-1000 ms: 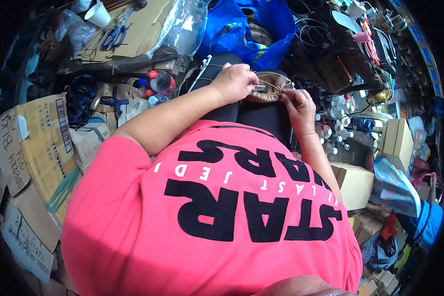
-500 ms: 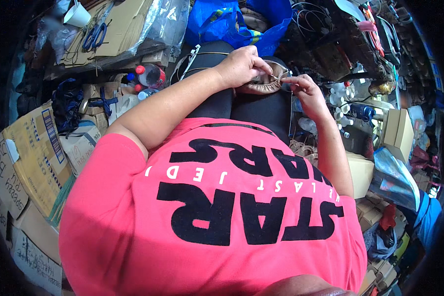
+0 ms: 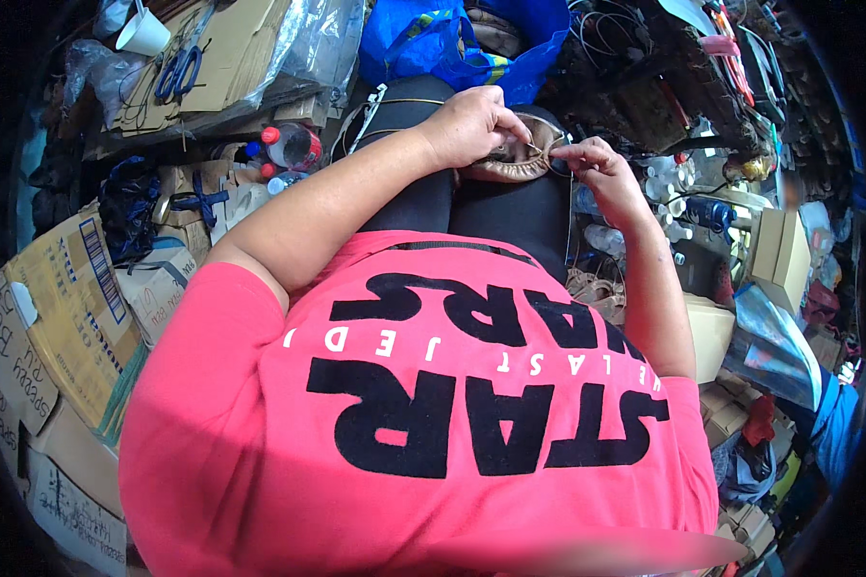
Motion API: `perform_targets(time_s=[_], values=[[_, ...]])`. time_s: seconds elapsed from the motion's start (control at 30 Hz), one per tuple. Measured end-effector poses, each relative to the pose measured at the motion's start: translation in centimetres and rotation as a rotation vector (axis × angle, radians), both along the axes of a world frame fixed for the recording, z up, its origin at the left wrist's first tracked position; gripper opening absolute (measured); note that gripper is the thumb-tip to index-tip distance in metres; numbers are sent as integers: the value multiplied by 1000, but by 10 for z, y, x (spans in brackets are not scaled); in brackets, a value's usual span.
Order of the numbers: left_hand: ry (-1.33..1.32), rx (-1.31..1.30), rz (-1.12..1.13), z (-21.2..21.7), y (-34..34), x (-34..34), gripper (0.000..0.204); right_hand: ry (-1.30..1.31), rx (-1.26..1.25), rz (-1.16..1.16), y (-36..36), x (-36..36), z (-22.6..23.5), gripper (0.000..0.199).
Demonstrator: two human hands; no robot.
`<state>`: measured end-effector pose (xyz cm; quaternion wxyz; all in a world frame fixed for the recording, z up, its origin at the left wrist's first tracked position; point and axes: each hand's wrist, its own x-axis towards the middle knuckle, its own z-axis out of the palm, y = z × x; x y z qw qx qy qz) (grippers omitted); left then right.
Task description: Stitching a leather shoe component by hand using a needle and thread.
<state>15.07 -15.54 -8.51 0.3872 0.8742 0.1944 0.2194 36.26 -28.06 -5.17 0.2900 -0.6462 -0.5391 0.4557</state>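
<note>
A tan leather shoe (image 3: 503, 173) with a gathered, puckered edge rests on my dark-trousered thighs. My left hand (image 3: 478, 127) reaches across its top, fingers closed in a pinch at a pale thread (image 3: 540, 150) inside the opening. Close to the shoe's right rim, my right hand (image 3: 598, 173) is also closed, thumb and forefinger pinching the thread by the edge. Whether a needle is in those fingertips is too small to tell. A thin strand hangs below the right hand along my thigh, and a looped cord (image 3: 369, 120) lies over my left leg.
Beyond my knees sits a blue bag (image 3: 409, 43) with shoe-like pieces inside. Flat cardboard (image 3: 226, 58) with blue-handled scissors (image 3: 179, 73) and a white cup (image 3: 144, 34) lies far left. Bottles (image 3: 292, 146) stand left; small containers (image 3: 666, 183) and a box (image 3: 779, 247) crowd the right.
My right hand has shifted slightly, its fingertips now nearer the shoe's edge. My left hand keeps its pinch in nearly the same place.
</note>
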Motion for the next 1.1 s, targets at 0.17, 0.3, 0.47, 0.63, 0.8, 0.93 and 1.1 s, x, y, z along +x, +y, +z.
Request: perform_targets(time_s=[0.17,0.3,0.47,0.63,0.8,0.93,1.1], values=[[0,22,-18,3,1,0,18,-8,8,5,0,0,-1,32],[7,14,-34,3,2,2,19,-19,-9,9,0,1,-1,30],[12,6,-76,2,1,4,19,11,13,8,-1,4,-4,28],[94,-77,-126,2,7,10,24,182,-76,-32,-2,5,-7,25],[101,-24,-187,6,14,18,26,172,-73,5,2,5,-7,24],[58,172,-192,17,6,18,20,63,-73,20,0,4,-3,25],[-7,285,-129,19,-4,12,15,57,-31,21,-5,3,-4,27]])
